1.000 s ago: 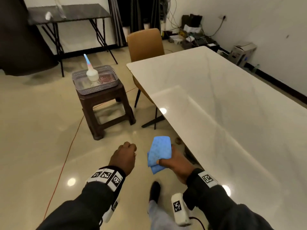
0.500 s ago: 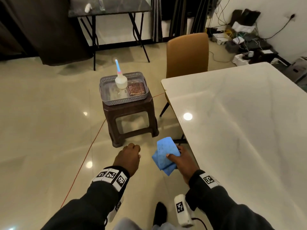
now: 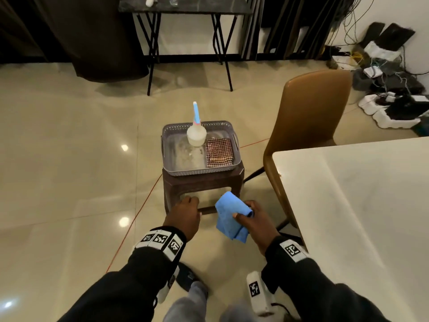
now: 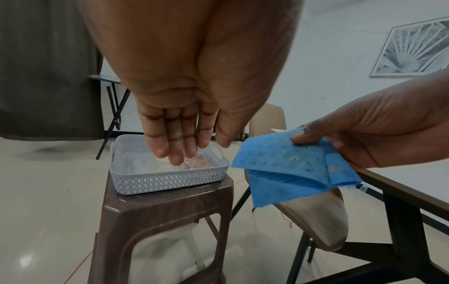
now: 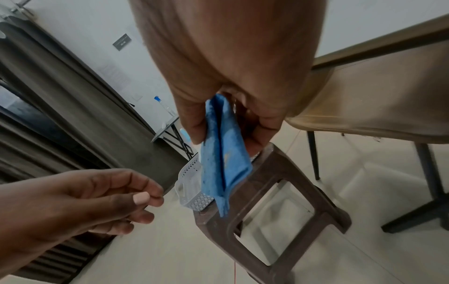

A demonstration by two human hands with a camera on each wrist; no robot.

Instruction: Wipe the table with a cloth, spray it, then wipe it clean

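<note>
My right hand (image 3: 246, 216) pinches a folded blue cloth (image 3: 228, 217) between thumb and fingers, just in front of a brown stool (image 3: 202, 182). The left wrist view shows the cloth (image 4: 286, 169) with specks of dirt on it, and it hangs down in the right wrist view (image 5: 223, 153). My left hand (image 3: 189, 204) hovers beside it, fingers relaxed and holding nothing (image 4: 179, 151). On the stool a grey basket (image 3: 199, 171) holds a white spray bottle (image 3: 196, 135) with a blue nozzle and a checked cloth (image 3: 219, 152). The white marble table (image 3: 359, 205) lies to my right.
A tan chair (image 3: 311, 112) stands between the stool and the table's far end. A dark folding table (image 3: 185, 6) is against the back wall. Cables and power strips (image 3: 390, 105) lie at the far right. A thin red cord (image 3: 139, 217) crosses the glossy floor.
The view has swung left from the white table toward the stool, which is now much closer. Both hands have come up to the stool's front, and the right still holds the blue cloth.
</note>
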